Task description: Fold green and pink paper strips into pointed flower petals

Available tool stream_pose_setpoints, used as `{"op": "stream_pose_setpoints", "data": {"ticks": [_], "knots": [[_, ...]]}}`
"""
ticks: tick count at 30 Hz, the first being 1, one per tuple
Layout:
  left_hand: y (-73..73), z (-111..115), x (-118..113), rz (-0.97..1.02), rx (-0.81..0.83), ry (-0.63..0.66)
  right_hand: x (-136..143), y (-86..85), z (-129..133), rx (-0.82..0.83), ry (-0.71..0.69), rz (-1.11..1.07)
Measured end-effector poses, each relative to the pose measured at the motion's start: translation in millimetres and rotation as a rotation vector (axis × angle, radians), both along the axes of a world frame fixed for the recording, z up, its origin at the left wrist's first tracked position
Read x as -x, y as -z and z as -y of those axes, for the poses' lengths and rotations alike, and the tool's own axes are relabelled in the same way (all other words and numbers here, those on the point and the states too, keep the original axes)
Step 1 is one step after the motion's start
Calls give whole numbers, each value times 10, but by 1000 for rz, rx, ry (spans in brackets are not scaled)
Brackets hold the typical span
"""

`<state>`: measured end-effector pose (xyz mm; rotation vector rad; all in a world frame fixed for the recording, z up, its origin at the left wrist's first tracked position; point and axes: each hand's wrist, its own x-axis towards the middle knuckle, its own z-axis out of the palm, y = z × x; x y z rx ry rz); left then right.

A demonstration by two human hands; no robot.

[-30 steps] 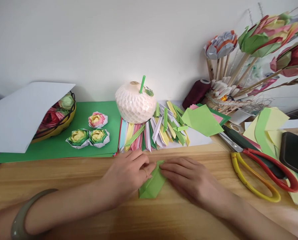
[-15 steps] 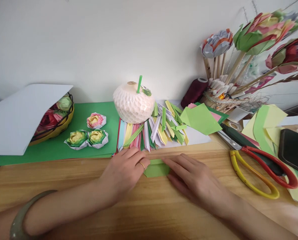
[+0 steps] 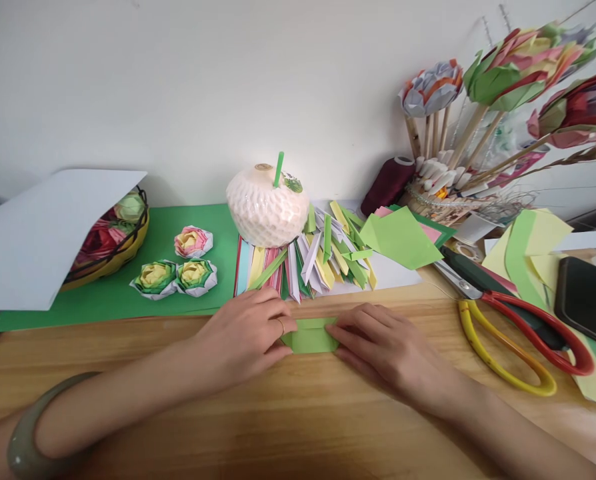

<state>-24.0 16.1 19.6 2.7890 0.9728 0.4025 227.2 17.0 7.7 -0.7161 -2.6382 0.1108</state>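
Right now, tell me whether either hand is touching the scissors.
No, the left hand and the right hand are both on the folded green paper, with the scissors lying well apart.

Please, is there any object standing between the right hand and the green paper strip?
No, nothing visible stands between them: the right hand already touches the right end of the green paper strip.

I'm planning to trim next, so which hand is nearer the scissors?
Right. The right hand is just left of the scissors; the left hand is farther left, beyond the green paper.
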Motion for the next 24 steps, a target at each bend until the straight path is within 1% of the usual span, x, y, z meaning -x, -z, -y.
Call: {"op": "stream_pose_setpoints", "data": {"ticks": [2,5,9,12,16,20,24], "knots": [[-19,-4,4,-29,-12,-13,-5,3,1,-30,-4,-6],[-35,-1,-4,-48,-65,-23,-2,-23,10,-19,8,-7],[-30,14,-15,-14,-98,24,21,-60,19,6,29,-6],[-13,25,-23,9,-104,8,43,-52,15,12,41,-20],[3,27,-41,44,-122,-13,58,-25,4,75,66,-59],[24,34,-60,131,-64,-53,56,-11,1,169,101,-115],[48,81,-82,194,33,-160,62,2,18,242,139,-152]]}}
